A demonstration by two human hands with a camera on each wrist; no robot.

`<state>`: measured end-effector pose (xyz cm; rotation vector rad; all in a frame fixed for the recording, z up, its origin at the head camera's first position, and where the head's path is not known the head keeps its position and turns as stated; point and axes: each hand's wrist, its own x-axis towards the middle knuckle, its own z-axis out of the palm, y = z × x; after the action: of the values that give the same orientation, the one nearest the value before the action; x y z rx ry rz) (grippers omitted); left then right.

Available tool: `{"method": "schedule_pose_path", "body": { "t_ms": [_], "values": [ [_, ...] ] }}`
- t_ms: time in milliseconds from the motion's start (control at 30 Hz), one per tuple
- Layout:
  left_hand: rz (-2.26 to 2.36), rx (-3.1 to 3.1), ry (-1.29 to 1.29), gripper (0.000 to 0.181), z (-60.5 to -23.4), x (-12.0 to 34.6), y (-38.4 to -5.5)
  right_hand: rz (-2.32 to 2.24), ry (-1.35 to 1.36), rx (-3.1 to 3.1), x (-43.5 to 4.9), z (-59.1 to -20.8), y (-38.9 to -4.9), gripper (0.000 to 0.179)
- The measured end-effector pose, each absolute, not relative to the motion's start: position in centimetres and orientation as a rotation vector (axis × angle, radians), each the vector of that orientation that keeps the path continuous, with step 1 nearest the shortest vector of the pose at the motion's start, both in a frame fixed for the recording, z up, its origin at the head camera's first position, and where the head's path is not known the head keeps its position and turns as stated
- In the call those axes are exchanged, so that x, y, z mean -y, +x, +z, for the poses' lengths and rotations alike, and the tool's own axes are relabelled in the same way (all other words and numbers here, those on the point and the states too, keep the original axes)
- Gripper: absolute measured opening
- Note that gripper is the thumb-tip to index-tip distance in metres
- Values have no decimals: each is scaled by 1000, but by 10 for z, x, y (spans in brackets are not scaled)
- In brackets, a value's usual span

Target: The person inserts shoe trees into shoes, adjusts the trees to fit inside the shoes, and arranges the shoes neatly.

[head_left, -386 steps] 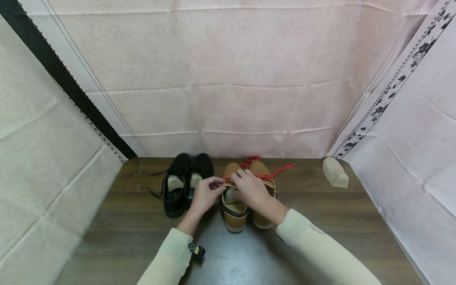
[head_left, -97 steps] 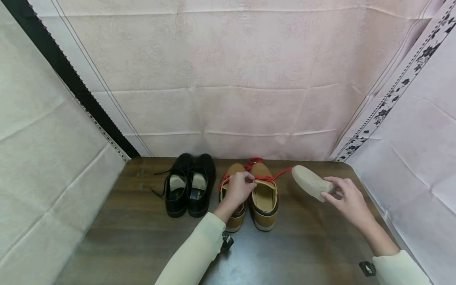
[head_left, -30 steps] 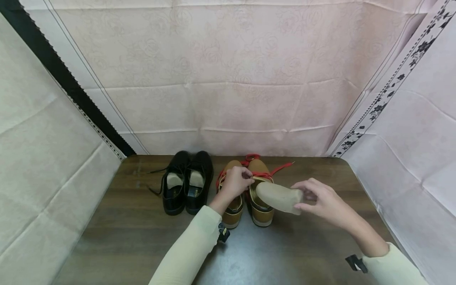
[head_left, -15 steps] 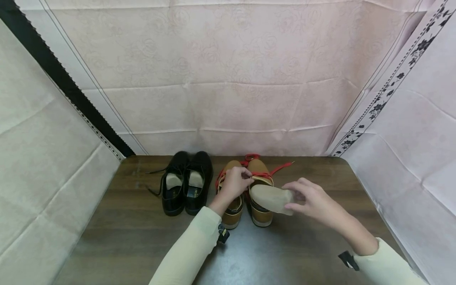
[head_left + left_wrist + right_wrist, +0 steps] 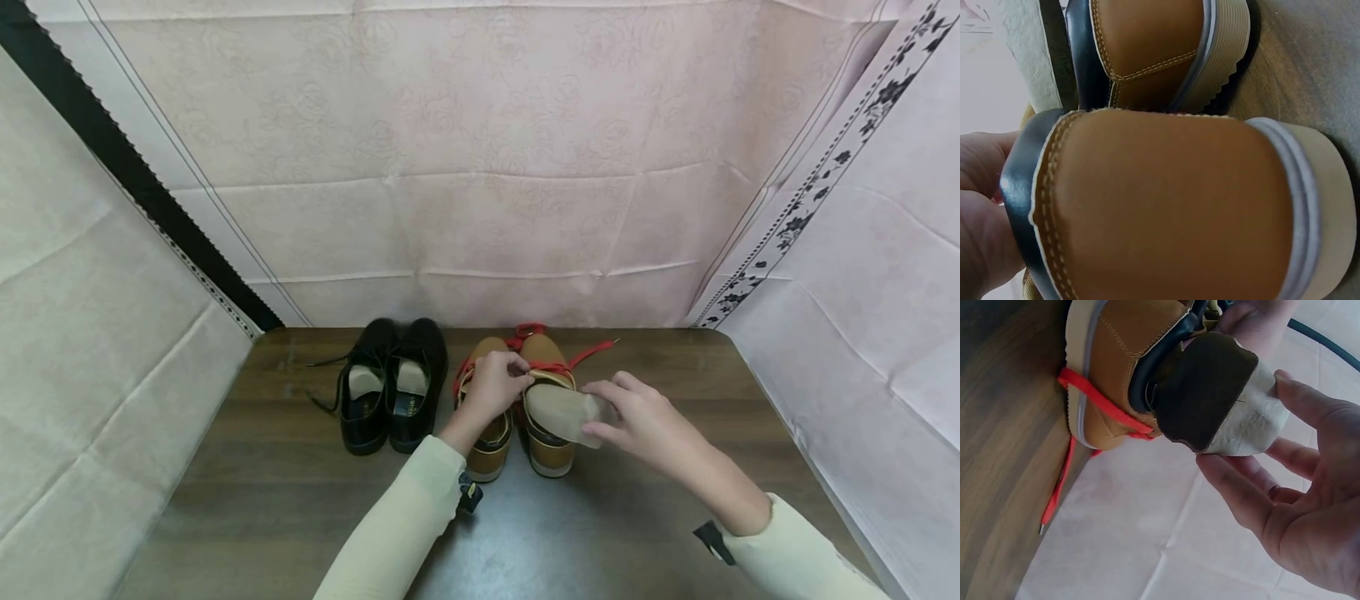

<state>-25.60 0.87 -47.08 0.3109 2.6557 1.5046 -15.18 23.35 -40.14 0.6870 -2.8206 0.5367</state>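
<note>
Two tan shoes with red laces stand side by side, heels toward me. My left hand (image 5: pixel 491 390) reaches over the left tan shoe (image 5: pixel 487 462) and pinches the tongue of the right tan shoe (image 5: pixel 551 458) between thumb and fingertips. My right hand (image 5: pixel 645 421) holds a beige, foot-shaped shoe insert (image 5: pixel 555 411) by its blunt end. Its rounded end points left and overlaps the right shoe's opening in the head view. In the right wrist view, thumb and fingers grip opposite edges of the insert (image 5: pixel 1247 425), whose dark face shows close by the shoe's collar.
Left of the tan pair stands a pair of black lace-up shoes (image 5: pixel 393 392), a beige insert (image 5: pixel 411 377) in each. A red lace end (image 5: pixel 596 350) trails right across the wooden table (image 5: pixel 315 500). Pale cloth walls (image 5: pixel 480 167) enclose the back and sides.
Earlier both hands were at the left tan shoe while the insert lay at the far right. My right hand has since taken it and brought it left over the right shoe; my left hand shifted there.
</note>
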Motion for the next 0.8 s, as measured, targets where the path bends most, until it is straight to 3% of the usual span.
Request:
{"method": "schedule_pose_path", "body": {
  "t_ms": [800],
  "values": [
    [1453, -2694, 316, 7, -468, -8, -255, 434, 563, 3024, -203, -383, -166, 51]
  ]
}}
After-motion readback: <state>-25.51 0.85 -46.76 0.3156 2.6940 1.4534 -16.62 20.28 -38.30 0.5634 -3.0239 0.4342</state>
